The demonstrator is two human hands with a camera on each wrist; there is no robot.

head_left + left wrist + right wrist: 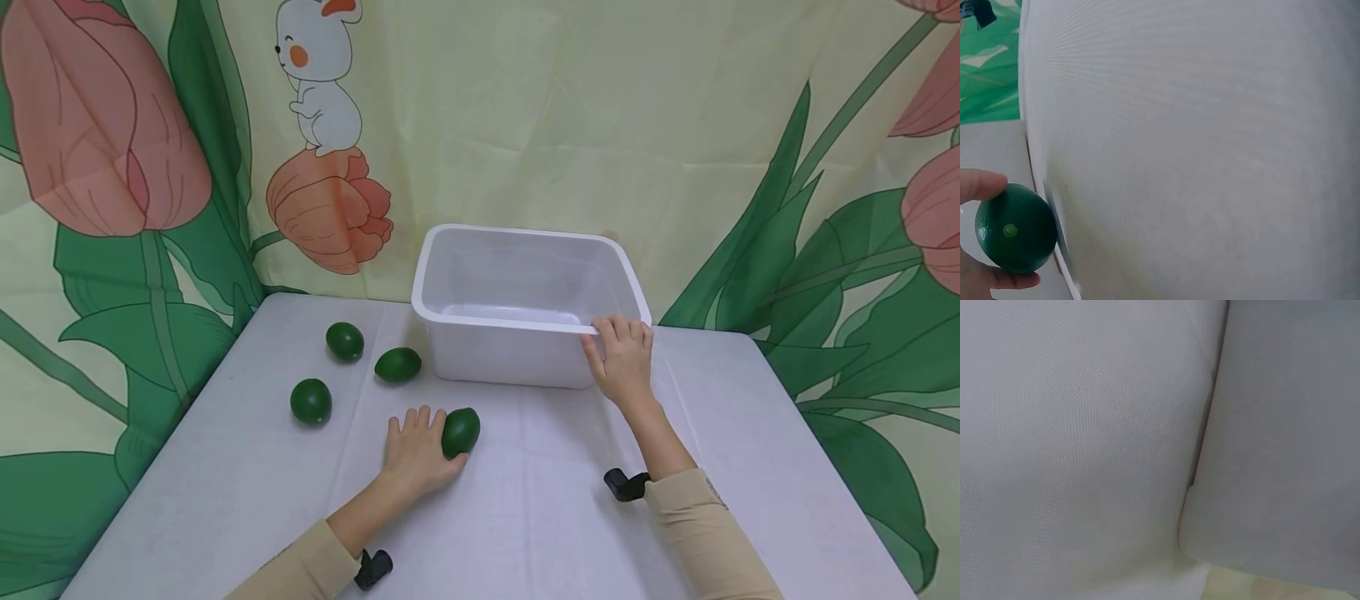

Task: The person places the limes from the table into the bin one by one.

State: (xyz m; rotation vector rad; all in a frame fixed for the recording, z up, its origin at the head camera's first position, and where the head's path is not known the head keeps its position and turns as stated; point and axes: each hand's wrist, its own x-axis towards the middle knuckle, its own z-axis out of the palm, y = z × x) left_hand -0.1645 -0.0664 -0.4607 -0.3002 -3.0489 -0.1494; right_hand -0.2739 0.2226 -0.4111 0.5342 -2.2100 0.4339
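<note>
Pinching glossy dark-green egg-shaped fruit in left hand, thumb-to-finger, in front of white rectangular plastic bin, maybe touching white tablecloth; gripping bin's near rim with curled right hand

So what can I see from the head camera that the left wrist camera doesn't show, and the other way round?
Only the head view: the three loose lime-like fruits, and the cartoon rabbit and pink tulips on the backdrop.

Only the left wrist view: the small pale round spot on the end of the held fruit.

Both: the left hand pinching that fruit, the white tablecloth, and some green of the backdrop.
</note>
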